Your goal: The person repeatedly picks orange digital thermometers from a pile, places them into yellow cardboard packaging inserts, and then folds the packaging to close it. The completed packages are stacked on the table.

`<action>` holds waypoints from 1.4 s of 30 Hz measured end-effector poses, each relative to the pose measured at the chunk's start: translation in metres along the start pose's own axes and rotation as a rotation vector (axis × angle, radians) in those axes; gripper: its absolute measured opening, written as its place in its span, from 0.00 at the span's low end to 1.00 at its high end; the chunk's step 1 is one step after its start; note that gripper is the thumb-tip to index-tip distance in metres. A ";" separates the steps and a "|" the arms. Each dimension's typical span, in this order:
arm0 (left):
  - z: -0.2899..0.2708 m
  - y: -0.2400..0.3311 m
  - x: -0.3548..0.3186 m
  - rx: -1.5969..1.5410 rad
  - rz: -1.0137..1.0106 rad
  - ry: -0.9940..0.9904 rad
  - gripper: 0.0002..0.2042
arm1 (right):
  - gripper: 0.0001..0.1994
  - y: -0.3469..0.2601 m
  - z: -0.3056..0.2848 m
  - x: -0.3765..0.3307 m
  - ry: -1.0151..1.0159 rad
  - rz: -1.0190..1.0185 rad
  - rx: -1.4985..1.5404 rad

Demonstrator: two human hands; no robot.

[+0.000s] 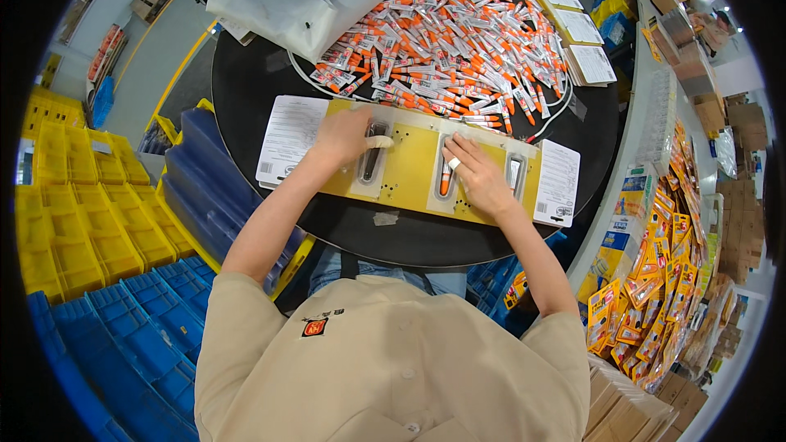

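under the left hand [348,137] lies a yellow jig [409,165] with clear blister slots; the hand rests flat on it, fingers loosely spread, the thumb reaching right across the top of a slot [372,162] that holds a dark tube. whether it pinches anything i cannot tell; it looks to be only pressing. just right of it, the right hand [479,176] also lies on the jig, fingers fairly straight and together, fingertips [453,149] touching the upper end of an orange tube [444,180] seated in the middle slot. one finger carries a white tape band. it grips nothing that shows. right of this hand is a third slot [514,172], its contents hard to make out. white cards [288,137] stick out from under the jig at both ends, partly covered by it. beyond both hands, a heap of orange tubes [458,29] spreads over the black round table [409,237]. a white bag [286,12] covers the heap's left edge. the palms are hidden.
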State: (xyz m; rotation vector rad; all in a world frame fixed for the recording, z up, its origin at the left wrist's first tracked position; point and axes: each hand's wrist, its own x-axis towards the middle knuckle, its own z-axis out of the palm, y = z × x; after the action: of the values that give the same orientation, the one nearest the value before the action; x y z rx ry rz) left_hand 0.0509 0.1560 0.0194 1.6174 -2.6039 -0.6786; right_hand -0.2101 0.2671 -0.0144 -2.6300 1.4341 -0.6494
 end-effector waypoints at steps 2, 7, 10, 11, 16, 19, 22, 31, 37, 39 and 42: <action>-0.005 -0.004 -0.005 0.066 -0.009 0.016 0.26 | 0.20 -0.005 0.003 -0.004 -0.022 -0.006 -0.101; -0.013 -0.010 0.019 -0.071 -0.031 0.116 0.18 | 0.20 -0.010 0.006 -0.015 0.081 0.198 0.000; -0.007 0.000 0.080 0.003 0.278 0.385 0.11 | 0.19 0.012 -0.008 -0.037 0.248 0.431 0.100; 0.001 0.008 0.100 -0.016 0.236 0.380 0.10 | 0.19 0.023 -0.016 -0.048 0.303 0.495 0.046; 0.016 0.027 0.153 0.091 -0.028 0.176 0.09 | 0.32 0.083 -0.050 -0.126 0.261 1.107 -0.448; -0.003 0.020 0.128 -0.013 0.098 0.357 0.10 | 0.35 0.099 -0.045 -0.161 0.036 1.560 -0.260; -0.019 0.012 0.068 -0.296 0.077 0.277 0.10 | 0.29 0.102 -0.032 -0.175 0.154 1.346 -0.196; 0.010 -0.004 -0.036 -0.138 -0.029 0.030 0.19 | 0.14 0.080 -0.044 -0.159 0.377 1.082 -0.578; -0.035 -0.096 -0.054 0.048 -0.450 0.267 0.36 | 0.13 -0.009 -0.099 -0.098 0.771 1.141 -0.197; -0.041 -0.110 -0.051 0.184 -0.467 0.008 0.31 | 0.15 -0.040 -0.094 -0.069 0.703 1.096 0.163; -0.059 -0.104 -0.054 0.254 -0.416 0.060 0.21 | 0.15 -0.062 -0.042 -0.026 0.567 1.019 0.178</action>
State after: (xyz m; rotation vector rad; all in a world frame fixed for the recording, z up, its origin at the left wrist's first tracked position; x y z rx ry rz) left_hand 0.1784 0.1424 0.0470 2.2483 -2.4096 -0.3006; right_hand -0.1901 0.3287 0.0311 -1.2796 2.3718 -1.2742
